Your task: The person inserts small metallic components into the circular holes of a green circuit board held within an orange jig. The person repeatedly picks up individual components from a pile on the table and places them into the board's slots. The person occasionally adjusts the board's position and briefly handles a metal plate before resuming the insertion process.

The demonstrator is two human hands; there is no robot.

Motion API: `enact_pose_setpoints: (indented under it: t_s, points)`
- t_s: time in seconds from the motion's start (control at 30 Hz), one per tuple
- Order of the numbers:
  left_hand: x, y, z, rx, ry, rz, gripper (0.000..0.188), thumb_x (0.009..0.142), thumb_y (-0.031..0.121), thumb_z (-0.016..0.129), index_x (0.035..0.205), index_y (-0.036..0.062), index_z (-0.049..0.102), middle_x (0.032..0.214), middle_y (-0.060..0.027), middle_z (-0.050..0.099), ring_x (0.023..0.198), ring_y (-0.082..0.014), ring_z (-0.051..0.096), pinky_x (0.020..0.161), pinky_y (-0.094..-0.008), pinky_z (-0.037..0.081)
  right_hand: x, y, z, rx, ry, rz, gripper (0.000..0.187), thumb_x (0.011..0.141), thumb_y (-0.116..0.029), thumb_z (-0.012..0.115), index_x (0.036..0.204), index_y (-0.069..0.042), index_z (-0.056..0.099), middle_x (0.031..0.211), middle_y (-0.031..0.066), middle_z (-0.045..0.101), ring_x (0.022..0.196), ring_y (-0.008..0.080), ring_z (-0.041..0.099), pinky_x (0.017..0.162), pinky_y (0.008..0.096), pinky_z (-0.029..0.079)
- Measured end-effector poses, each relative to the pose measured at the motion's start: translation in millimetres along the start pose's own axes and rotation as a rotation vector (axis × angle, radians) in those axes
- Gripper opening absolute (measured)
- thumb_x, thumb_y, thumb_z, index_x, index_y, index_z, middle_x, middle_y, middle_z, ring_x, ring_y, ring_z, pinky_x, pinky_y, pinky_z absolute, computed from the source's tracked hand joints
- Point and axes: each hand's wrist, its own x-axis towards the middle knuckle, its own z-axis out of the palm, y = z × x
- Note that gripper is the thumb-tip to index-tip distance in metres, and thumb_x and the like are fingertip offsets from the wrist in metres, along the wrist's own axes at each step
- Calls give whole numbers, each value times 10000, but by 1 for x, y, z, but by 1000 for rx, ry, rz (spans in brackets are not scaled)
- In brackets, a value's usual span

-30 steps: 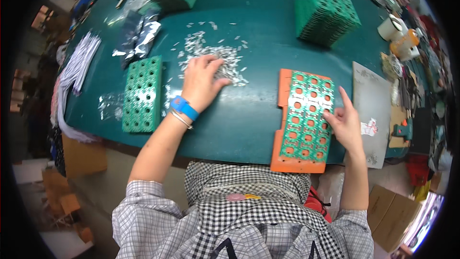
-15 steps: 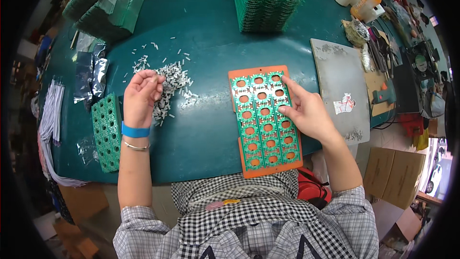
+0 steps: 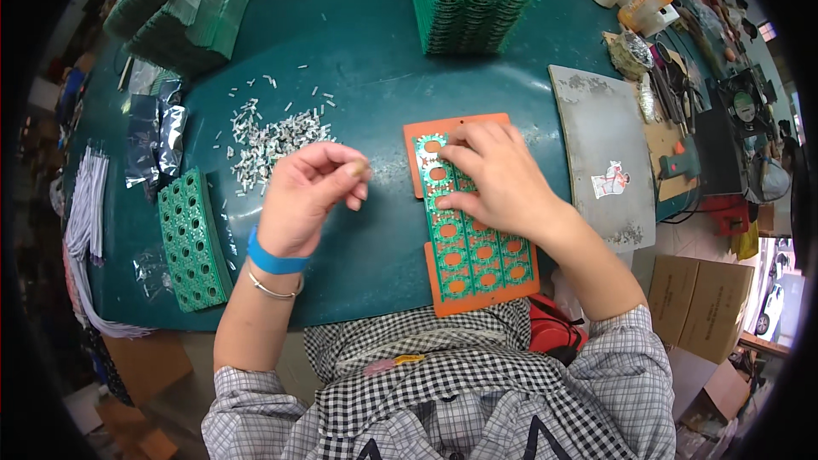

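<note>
A green circuit board panel point(image 3: 452, 264) with rows of oval cut-outs lies on an orange backing plate point(image 3: 480, 304) in front of me. My right hand point(image 3: 503, 181) is spread over the upper part of the panel, its thumb and fingertips at the left column of cut-outs and apart from each other. Left of the plate, my left hand point(image 3: 317, 192) hovers with thumb and fingers pinched together; whatever they hold is too small to make out. Just beyond that hand, many small white pieces point(image 3: 264, 143) lie in a loose heap on the green tabletop.
Tall stacks of green boards stand at the far left point(image 3: 183, 17) and far middle point(image 3: 473, 0). At left lie another board stack point(image 3: 194, 243), silver bags point(image 3: 155, 138) and white wires point(image 3: 85, 204). A grey plate point(image 3: 603, 145), bottle point(image 3: 648, 3) and tools are at right.
My left hand has moved right and nearer, away from the white heap toward the panel. My right hand has shifted left from the panel's right edge across its upper part.
</note>
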Motion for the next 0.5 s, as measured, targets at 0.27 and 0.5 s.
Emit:
enact_pose_setpoints:
  t_s: [0.27, 0.5]
  points:
    - [5, -21, 32, -447, -7, -199, 106, 971, 63, 643, 1058, 7, 621, 1017, -150, 725, 825, -187, 735, 676, -241, 607, 7, -19, -3, 388, 162, -1, 258, 742, -116, 811, 961, -54, 690, 987, 85, 644, 1003, 289, 600, 891, 418, 448]
    - [-2, -42, 50, -631, -140, -191, 107, 970, 106, 663, 1039, 35, 704, 967, -71, 702, 864, -155, 624, 839, -312, 510, 13, -28, 6, 493, 382, -47, 224, 718, -15, 777, 912, -39, 667, 866, 96, 637, 835, 297, 611, 725, 385, 487]
